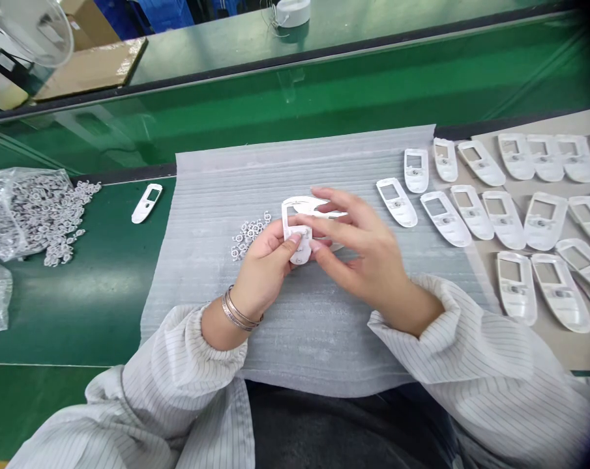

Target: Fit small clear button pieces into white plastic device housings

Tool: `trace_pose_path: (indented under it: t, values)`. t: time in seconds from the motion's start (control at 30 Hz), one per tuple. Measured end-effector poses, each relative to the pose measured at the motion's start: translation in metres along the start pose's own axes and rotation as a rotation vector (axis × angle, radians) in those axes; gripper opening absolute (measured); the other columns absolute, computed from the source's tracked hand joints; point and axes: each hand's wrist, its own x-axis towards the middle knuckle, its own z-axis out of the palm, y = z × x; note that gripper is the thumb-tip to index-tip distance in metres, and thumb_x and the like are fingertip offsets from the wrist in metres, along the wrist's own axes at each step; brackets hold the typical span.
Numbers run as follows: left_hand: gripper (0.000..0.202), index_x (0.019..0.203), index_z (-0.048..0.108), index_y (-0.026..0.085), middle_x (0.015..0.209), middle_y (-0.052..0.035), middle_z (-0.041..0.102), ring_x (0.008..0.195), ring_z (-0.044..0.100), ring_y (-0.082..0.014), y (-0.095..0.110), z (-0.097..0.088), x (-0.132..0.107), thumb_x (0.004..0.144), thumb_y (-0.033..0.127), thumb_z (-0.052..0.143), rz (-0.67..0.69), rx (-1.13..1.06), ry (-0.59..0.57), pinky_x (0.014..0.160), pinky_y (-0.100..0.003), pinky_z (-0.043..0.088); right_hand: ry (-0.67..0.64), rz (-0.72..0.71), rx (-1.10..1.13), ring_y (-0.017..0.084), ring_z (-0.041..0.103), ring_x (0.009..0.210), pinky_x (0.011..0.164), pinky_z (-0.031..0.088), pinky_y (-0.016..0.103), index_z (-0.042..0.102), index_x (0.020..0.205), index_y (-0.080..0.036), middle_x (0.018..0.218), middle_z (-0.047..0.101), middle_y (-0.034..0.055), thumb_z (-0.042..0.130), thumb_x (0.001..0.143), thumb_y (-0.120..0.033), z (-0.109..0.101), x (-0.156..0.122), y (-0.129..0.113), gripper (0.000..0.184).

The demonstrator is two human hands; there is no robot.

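Observation:
My left hand (pixel 270 260) is closed around a white plastic device housing (pixel 300 251) with a rectangular window, its thumb pressed on the lower part. My right hand (pixel 360 251) is at the housing's right side; the index finger lies across the window and the thumb touches the edge, with the other fingers spread above. Whether a small part sits between its fingertips I cannot make out. Partly hidden behind the right fingers are more white housings (pixel 307 203). Just left of my hands lies a small pile of white ring-shaped plastic parts (pixel 248 236) on the grey foam sheet (pixel 211 195).
Rows of white housings (pixel 517 286) cover the right side. A single housing (pixel 147 203) lies on the green table (pixel 94 306) at left, near a clear bag (pixel 15 215) spilling small ring parts. A raised green ledge (pixel 299 98) runs across the back.

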Motion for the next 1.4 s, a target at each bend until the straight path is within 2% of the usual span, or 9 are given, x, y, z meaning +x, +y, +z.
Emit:
trace_pose_path:
  t: [0.1,0.23,0.3,0.43,0.77,1.0,1.13,1.23,1.4]
  values:
    - [0.025,0.114,0.059,0.018,0.100,-0.0058,0.073,0.091,0.071,-0.0179,0.000,-0.002,-0.004,0.093,0.032,0.062,0.115,0.087,0.002,0.082,-0.031,0.058,0.073,0.186,0.195,0.026,0.062,0.114,0.086,0.059,0.039,0.064,0.120,-0.020,0.127,0.062,0.0117,0.066,0.088,-0.019,-0.002,0.001,-0.006,0.032]
    - [0.025,0.114,0.060,0.019,0.101,-0.0061,0.073,0.096,0.070,-0.0196,-0.002,-0.003,-0.006,0.094,0.035,0.061,0.207,0.171,-0.034,0.085,-0.034,0.059,-0.099,0.372,0.508,0.021,0.068,0.105,0.085,0.060,0.034,0.055,0.133,-0.016,0.118,0.068,0.0097,0.065,0.088,-0.020,-0.001,-0.001,-0.007,0.046]
    - [0.024,0.113,0.060,0.019,0.103,-0.0065,0.073,0.102,0.070,-0.0202,-0.002,-0.003,-0.006,0.095,0.034,0.060,0.235,0.186,-0.061,0.090,-0.036,0.058,-0.162,0.353,0.491,0.022,0.068,0.105,0.085,0.059,0.034,0.056,0.133,-0.013,0.118,0.068,0.0104,0.061,0.089,-0.020,-0.001,-0.002,-0.006,0.045]
    - [0.022,0.112,0.061,0.019,0.112,-0.0072,0.071,0.111,0.066,-0.0202,-0.004,-0.003,-0.005,0.095,0.033,0.059,0.276,0.214,-0.088,0.099,-0.038,0.055,-0.167,0.327,0.423,0.022,0.069,0.097,0.075,0.059,0.031,0.061,0.129,-0.011,0.113,0.070,0.0098,0.058,0.091,-0.023,0.000,-0.002,-0.005,0.040]
    - [0.027,0.117,0.065,0.021,0.119,-0.0079,0.069,0.120,0.062,-0.0220,-0.003,-0.004,-0.010,0.094,0.035,0.062,0.235,0.232,-0.022,0.111,-0.039,0.048,-0.153,0.328,0.427,0.018,0.070,0.088,0.067,0.059,0.026,0.064,0.126,-0.016,0.107,0.072,0.0059,0.059,0.091,-0.019,-0.001,0.001,-0.008,0.036]
    - [0.026,0.119,0.064,0.022,0.118,-0.0073,0.069,0.115,0.064,-0.0216,-0.002,-0.002,-0.011,0.096,0.033,0.057,0.293,0.283,-0.043,0.104,-0.039,0.052,-0.134,0.305,0.382,0.018,0.069,0.089,0.067,0.056,0.024,0.065,0.124,-0.013,0.107,0.072,0.0066,0.057,0.090,-0.016,-0.001,0.002,-0.012,0.035]
    - [0.025,0.119,0.064,0.022,0.119,-0.0069,0.069,0.118,0.063,-0.0215,-0.002,-0.001,-0.012,0.097,0.031,0.056,0.316,0.326,-0.024,0.108,-0.039,0.050,-0.103,0.283,0.366,0.014,0.066,0.078,0.067,0.054,0.023,0.068,0.117,-0.016,0.093,0.071,0.0022,0.056,0.090,-0.016,0.001,0.002,-0.014,0.030]
    - [0.026,0.120,0.064,0.022,0.116,-0.0070,0.070,0.114,0.065,-0.0214,-0.002,0.000,-0.012,0.097,0.030,0.055,0.308,0.302,-0.032,0.104,-0.039,0.052,-0.092,0.282,0.314,0.013,0.061,0.068,0.063,0.051,0.023,0.070,0.112,-0.017,0.082,0.068,0.0001,0.055,0.089,-0.015,0.001,0.003,-0.016,0.028]
    - [0.022,0.114,0.066,0.022,0.113,-0.0065,0.071,0.110,0.067,-0.0217,-0.003,0.003,-0.013,0.095,0.031,0.060,0.307,0.243,-0.009,0.099,-0.038,0.055,-0.103,0.286,0.289,0.013,0.061,0.067,0.061,0.051,0.023,0.070,0.115,-0.017,0.080,0.067,0.0000,0.055,0.089,-0.018,0.001,0.003,-0.016,0.030]
